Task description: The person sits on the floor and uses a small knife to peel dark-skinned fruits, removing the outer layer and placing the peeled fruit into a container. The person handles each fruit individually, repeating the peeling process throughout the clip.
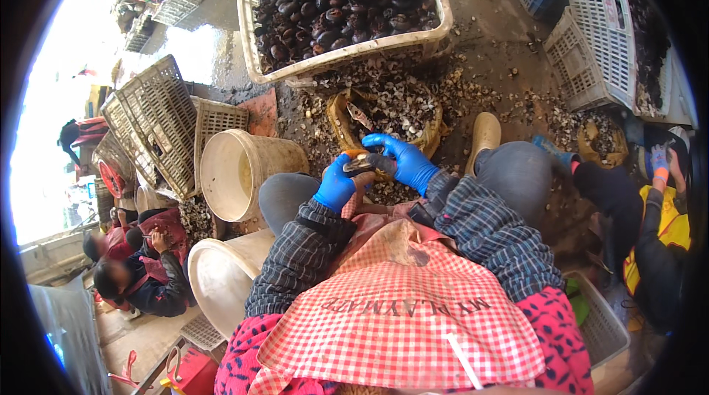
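Both my hands meet above my lap, in blue gloves. My left hand [337, 183] grips a small peeling tool [359, 163], whose orange part and metal blade show between the hands. In my right hand [403, 161], which has dark coverings on some fingers, a small piece is pinched against the blade; it is mostly hidden. Just beyond the hands a yellow sack [339, 118] stands open on the floor, holding pale and dark peelings. Behind it a large white plastic crate [354, 50] is filled with dark brown corms that look like water chestnuts.
A white bucket [252, 173] lies tipped at my left knee, with another white bucket [221, 278] below it. Dirty plastic crates [152, 123] stand at the left, more crates [598, 35] at the upper right. Peelings litter the wet floor. Co-workers [149, 273] sit left and right [659, 217].
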### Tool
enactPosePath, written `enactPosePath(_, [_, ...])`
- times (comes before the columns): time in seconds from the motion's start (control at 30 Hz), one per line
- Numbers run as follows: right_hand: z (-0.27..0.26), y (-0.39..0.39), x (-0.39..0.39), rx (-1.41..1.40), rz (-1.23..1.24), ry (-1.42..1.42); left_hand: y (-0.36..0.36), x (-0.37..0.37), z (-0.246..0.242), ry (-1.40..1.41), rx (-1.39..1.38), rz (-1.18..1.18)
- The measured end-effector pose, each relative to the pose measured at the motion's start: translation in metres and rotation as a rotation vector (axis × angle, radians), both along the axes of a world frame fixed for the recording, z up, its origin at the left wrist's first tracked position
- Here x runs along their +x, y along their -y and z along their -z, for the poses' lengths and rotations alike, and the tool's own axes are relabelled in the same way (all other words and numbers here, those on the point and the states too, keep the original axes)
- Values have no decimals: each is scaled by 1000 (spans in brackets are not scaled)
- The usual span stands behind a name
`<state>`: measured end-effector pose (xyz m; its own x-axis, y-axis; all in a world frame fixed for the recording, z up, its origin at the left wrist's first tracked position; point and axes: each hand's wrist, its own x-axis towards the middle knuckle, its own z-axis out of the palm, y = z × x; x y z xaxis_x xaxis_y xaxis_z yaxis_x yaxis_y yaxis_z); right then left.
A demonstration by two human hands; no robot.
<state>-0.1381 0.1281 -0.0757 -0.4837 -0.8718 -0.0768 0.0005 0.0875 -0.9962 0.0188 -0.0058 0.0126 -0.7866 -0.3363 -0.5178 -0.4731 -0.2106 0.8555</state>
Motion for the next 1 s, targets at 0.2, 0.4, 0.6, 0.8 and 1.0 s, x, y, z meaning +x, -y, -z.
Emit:
enactPosePath(0.2, [-19, 0, -3, 106, -44, 58, -1, -4, 0, 54, 3, -25])
enactPosePath(0.4, [-23, -4, -3, 363, 325, -13, -1, -7, 8, -13, -78, 23])
enactPosePath(0.6, [-10, -2, -1, 193, 129, -92, -3, -7, 5, 18, -74, 17])
enactPosePath(0.8, [-13, -4, 2, 170, 117, -134, -3, -8, 1, -16, -92, -112])
enactPosePath(1.0, [-12, -5, 1, 345, 171, 55, -1, -4, -4, -113, 81, -197])
